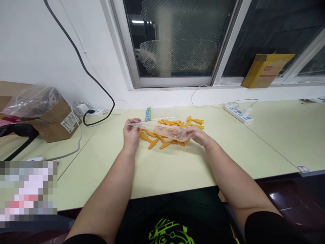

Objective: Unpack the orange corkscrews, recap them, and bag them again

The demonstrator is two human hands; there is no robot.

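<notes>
Stretched between my two hands is a clear plastic bag (171, 131), with something pinkish-brown showing through its film. My left hand (131, 134) pinches the bag's left end, fingers closed. At the other end my right hand (199, 136) has its fingers closed on the plastic. Below and behind the bag, several orange-yellow T-shaped plastic pieces (152, 143) lie in a loose pile on the pale green table (167, 173). The bag covers part of the pile. A small blue-green printed packet strip (148, 114) is just beyond my left hand.
An open cardboard box (59, 120) with clear plastic in it stands at left. White power strips (238, 114) lie near the wall on both sides. A black cable (81, 57) hangs at left. A yellow carton (267, 71) leans on the window sill.
</notes>
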